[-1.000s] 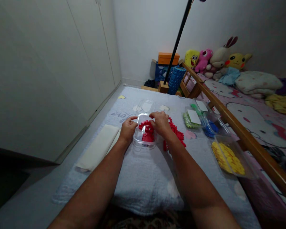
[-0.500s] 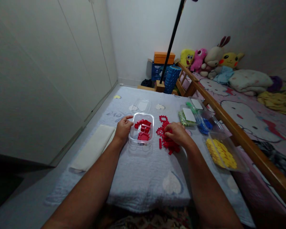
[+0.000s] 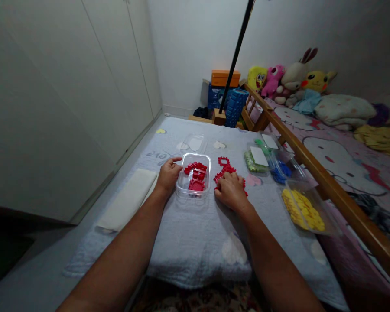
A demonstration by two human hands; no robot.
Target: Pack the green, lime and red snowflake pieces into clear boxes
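My left hand [image 3: 169,175] steadies the left side of a clear plastic container [image 3: 182,190], its fingers closed at the wall. Several red building pieces [image 3: 196,185] lie inside it. To the right, my right hand [image 3: 231,190] is down on a pile of red notched building pieces [image 3: 225,162], fingers curled over some of them. The hand covers the near part of the pile, so exactly which pieces it grips is hidden. Just beyond the container lies a clear lid [image 3: 195,142] with a white label.
At right stand clear boxes of yellow pieces [image 3: 302,208], blue pieces [image 3: 281,172] and green pieces [image 3: 255,161], beside a wooden bed rail [image 3: 315,156]. A folded cream cloth [image 3: 126,199] lies at left. A black pole [image 3: 235,60] rises behind the table.
My right hand has moved down and slightly left over the red pile, covering its near part. My left hand and the container stay in place.
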